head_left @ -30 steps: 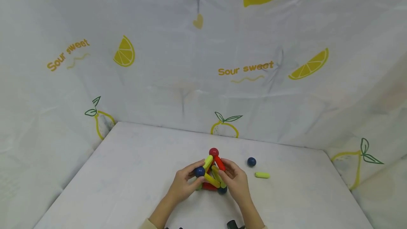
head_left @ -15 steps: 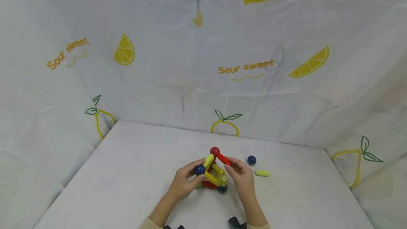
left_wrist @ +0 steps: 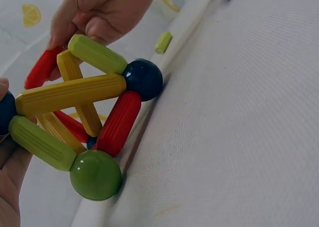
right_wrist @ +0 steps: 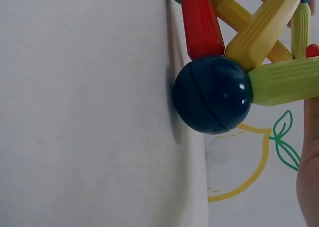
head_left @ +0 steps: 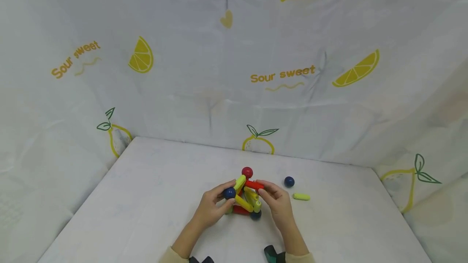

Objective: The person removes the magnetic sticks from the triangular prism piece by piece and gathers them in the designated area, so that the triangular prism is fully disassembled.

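In the head view, a magnetic stick-and-ball frame stands on the white table [head_left: 175,173], with a red ball [head_left: 247,172] on top. My left hand [head_left: 211,207] pinches its upper blue ball [head_left: 229,193] between fingers and thumb. From there a light green rod [head_left: 239,182] and a yellow rod [head_left: 244,203] run outward. My right hand [head_left: 279,204] pinches a red rod [head_left: 254,184] nearly level below the red ball; whether they touch, I cannot tell. The left wrist view shows a green ball [left_wrist: 95,175] and a lower blue ball [left_wrist: 143,79] at the base.
Right of my right hand lie a loose blue ball [head_left: 289,181] and a loose light green rod [head_left: 301,196]. Dark objects [head_left: 270,253] show at the bottom edge near both forearms. A lemon-print cloth [head_left: 204,72] hangs behind the table.
My right hand has moved right with the red rod, swinging it from steep to nearly level and away from the lower rods. My left hand has kept its hold on the blue ball.
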A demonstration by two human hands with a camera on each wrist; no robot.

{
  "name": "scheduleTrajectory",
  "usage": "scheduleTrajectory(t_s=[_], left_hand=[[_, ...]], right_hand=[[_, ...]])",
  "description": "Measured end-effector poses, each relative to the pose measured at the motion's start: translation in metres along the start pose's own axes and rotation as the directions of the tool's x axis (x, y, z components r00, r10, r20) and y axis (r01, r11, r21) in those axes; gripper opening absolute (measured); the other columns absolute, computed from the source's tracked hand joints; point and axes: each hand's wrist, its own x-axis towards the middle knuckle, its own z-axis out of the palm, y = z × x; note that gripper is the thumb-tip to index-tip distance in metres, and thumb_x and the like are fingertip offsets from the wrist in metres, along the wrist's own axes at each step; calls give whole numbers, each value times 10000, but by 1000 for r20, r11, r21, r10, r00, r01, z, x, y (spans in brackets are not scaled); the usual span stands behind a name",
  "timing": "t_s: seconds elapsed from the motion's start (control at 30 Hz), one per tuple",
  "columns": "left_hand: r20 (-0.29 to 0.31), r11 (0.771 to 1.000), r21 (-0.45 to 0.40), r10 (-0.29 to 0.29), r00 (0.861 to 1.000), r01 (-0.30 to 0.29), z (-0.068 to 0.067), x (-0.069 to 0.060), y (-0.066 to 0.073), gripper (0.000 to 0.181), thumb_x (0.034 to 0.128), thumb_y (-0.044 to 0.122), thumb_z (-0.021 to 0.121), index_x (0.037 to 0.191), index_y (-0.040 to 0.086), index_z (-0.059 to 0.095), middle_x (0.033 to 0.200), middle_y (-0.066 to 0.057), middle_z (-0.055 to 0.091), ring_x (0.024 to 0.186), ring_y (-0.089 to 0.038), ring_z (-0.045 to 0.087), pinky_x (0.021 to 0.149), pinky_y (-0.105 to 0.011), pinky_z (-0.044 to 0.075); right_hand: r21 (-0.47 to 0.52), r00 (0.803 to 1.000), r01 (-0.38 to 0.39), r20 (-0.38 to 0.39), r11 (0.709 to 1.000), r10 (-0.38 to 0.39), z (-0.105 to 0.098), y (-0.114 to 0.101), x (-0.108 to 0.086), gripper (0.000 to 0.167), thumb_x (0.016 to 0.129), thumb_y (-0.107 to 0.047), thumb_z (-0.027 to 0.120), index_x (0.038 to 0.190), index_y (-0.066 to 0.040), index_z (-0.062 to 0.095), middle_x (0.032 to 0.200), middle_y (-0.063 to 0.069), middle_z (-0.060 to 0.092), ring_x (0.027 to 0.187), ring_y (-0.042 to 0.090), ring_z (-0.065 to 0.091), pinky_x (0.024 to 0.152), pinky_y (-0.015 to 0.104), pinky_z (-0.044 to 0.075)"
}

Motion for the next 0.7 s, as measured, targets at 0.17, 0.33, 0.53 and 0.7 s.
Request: scheduleTrajectory(t_s=[0.17, 0.33, 0.53, 0.7], left_hand=[[11, 1000, -16, -2, 1000, 2, 1, 0, -1, 415, 906, 99, 629, 1307, 47, 535, 1335, -153, 559, 1155, -319, 590, 853, -329, 547], [13, 1000, -18, -21, 1000, 21, 4, -1, 7, 421, 881, 19, 636, 1286, -19, 533, 1314, -205, 559, 1134, -358, 590, 839, -346, 552], [0, 999, 4, 33, 999, -33, -2, 4, 27, 410, 847, -52, 640, 1237, -115, 527, 1248, -296, 566, 1077, -403, 603, 805, -359, 562], [-11, 998, 15, 62, 998, -62, -7, 7, 33, 399, 836, -65, 646, 1216, -119, 535, 1230, -296, 577, 1062, -408, 608, 799, -355, 564]], right_hand=[[-26, 998, -13, -65, 1000, 11, -8, -5, -3, 349, 873, -218, 683, 1166, -37, 628, 1188, 92, 647, 1017, 109, 655, 872, 193, 523], [-54, 989, -20, -146, 998, 12, -38, -8, -10, 361, 856, -163, 701, 1157, 23, 626, 1047, -55, 680, 941, 85, 658, 821, 162, 532], [-80, 985, -41, -169, 996, 27, -87, -3, -18, 370, 877, -107, 669, 1179, 92, 588, 983, -134, 679, 906, 37, 642, 791, 137, 529], [-42, 978, -90, -194, 995, 80, -117, 2, -22, 378, 892, -96, 647, 1209, 88, 552, 964, -156, 675, 912, 1, 636, 798, 115, 519]])
